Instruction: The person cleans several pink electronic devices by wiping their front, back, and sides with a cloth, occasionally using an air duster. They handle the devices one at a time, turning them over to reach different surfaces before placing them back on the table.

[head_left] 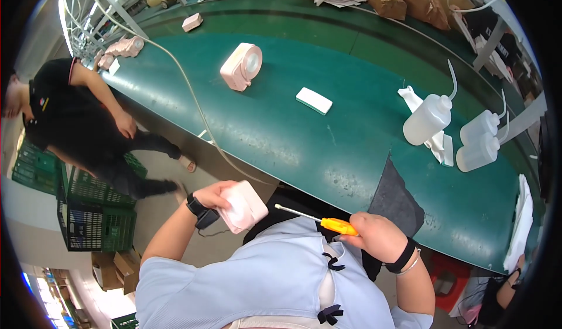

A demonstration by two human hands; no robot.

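My left hand (pixel 215 195) is closed round a pale pink boxy device (pixel 248 205), held in front of my body at the near edge of the bench. In my right hand (pixel 377 235) is a screwdriver (pixel 338 226) with a yellow handle. Its thin metal shaft points left toward the pink device, and the tip is apart from it. A black band with a thin wire circles my left wrist; a black band and a bracelet are on my right. Farther up the green bench stands another pink device (pixel 239 68) with a round ring on its side.
On the green bench (pixel 281 136) lie a small white block (pixel 314 100), a dark cloth (pixel 398 197) and several clear squeeze bottles (pixel 427 121). A pale cable (pixel 190 86) hangs across the left side. A person (pixel 82 112) in black walks there, near green crates (pixel 96 226).
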